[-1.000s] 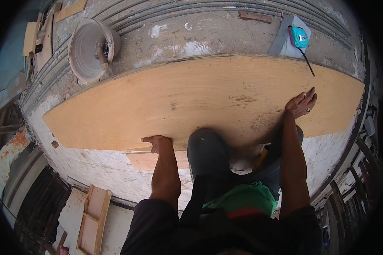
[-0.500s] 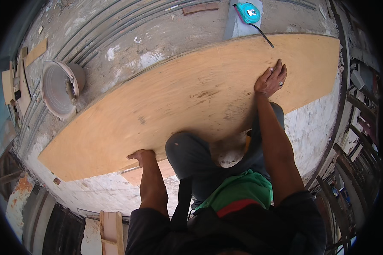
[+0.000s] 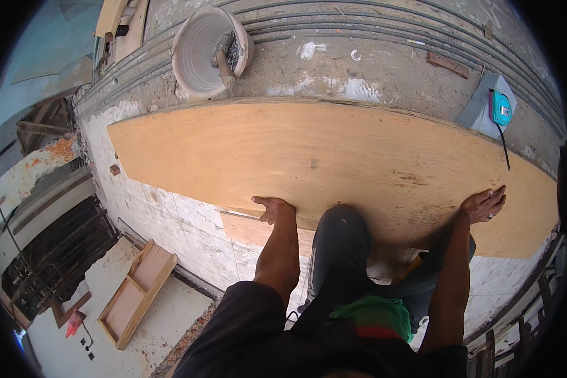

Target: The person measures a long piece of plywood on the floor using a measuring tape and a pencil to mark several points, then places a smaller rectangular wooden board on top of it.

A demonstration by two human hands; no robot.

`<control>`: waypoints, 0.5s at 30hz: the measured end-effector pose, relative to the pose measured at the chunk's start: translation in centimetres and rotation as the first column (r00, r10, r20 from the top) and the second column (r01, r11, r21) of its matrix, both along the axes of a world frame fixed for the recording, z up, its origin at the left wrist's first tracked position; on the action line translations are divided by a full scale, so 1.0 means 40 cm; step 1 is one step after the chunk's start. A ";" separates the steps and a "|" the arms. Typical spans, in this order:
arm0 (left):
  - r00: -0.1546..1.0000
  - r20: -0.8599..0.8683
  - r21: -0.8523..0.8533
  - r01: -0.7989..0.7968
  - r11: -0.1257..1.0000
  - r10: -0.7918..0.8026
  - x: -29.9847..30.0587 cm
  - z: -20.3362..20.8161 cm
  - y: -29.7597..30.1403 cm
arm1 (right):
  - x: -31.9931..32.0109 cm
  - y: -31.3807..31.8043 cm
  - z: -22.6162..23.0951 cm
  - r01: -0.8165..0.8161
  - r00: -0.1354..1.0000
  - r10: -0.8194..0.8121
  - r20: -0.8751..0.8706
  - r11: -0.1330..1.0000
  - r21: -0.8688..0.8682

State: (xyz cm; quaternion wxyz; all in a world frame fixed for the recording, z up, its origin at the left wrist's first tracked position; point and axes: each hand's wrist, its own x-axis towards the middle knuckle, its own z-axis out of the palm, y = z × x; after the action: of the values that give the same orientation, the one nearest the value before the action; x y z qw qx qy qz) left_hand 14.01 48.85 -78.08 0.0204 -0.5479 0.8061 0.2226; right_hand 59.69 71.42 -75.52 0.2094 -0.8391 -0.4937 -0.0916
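A long plywood sheet (image 3: 264,148) with dark smudges lies across in front of me. At its near edge my left hand (image 3: 276,209) grips the border, the thumb laid over the top face and the fingers partly hidden. Toward the right end, my right hand (image 3: 484,205) rests flat on the sheet with its fingers stretched out and a ring on one of them. My bent knee (image 3: 343,230) is up against the near edge between the hands. Beyond the far edge, a teal tape measure (image 3: 500,108) sits on a grey block (image 3: 474,114), its black strap hanging over the sheet.
A pale bucket (image 3: 186,60) holding a hammer (image 3: 223,66) and nails stands past the far edge. Several long metal rods (image 3: 334,20) run along the dusty floor behind. A wooden frame (image 3: 138,293) lies at lower left; a thin wooden board (image 3: 252,228) is under the near edge.
My view has swung to the left, so the bucket and sheet appear further right and the wooden frame shows fully. Both hands keep about the same places on the sheet.
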 end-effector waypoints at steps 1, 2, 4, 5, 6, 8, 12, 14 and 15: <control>0.999 0.030 0.009 0.025 1.000 -0.025 0.002 0.009 0.006 | 0.003 -0.001 -0.005 0.057 0.998 -0.059 -0.037 0.997 -0.047; 1.000 0.030 0.015 0.005 1.000 -0.005 0.003 0.018 0.013 | 0.007 -0.003 -0.010 0.011 1.000 -0.012 -0.025 1.000 -0.020; 0.999 0.045 0.028 0.025 0.999 -0.026 0.006 0.036 0.025 | 0.016 -0.003 -0.019 0.077 0.997 -0.078 -0.007 0.994 -0.079; 0.999 0.042 0.035 0.028 0.999 -0.030 0.007 0.043 0.030 | 0.020 -0.003 -0.023 0.045 0.999 -0.045 -0.006 0.997 -0.064; 0.998 0.051 0.044 0.021 0.999 -0.024 0.008 0.048 0.036 | 0.024 -0.003 -0.026 0.017 1.000 -0.017 0.014 0.999 -0.037; 1.000 0.027 0.059 0.014 0.998 -0.016 0.007 0.053 0.042 | 0.032 -0.002 -0.033 -0.015 0.999 0.015 0.030 1.000 -0.016; 0.998 0.058 0.044 0.017 0.999 -0.019 -0.002 0.042 0.043 | 0.048 -0.001 -0.046 -0.032 0.995 0.035 0.099 0.999 -0.032; 0.996 0.091 0.025 -0.012 1.000 0.010 -0.008 0.034 0.039 | 0.058 -0.004 -0.052 -0.010 0.994 0.015 0.104 0.999 -0.048; 0.994 0.108 0.021 -0.013 1.000 0.011 -0.010 0.029 0.035 | 0.065 -0.004 -0.055 -0.032 0.991 0.038 0.125 0.998 -0.050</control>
State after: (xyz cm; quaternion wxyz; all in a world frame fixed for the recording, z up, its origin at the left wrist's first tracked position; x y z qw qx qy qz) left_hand 13.63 50.26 -76.92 0.0687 -0.5637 0.7981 0.2014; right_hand 62.31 71.28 -77.72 0.1593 -0.8275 -0.5227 -0.1288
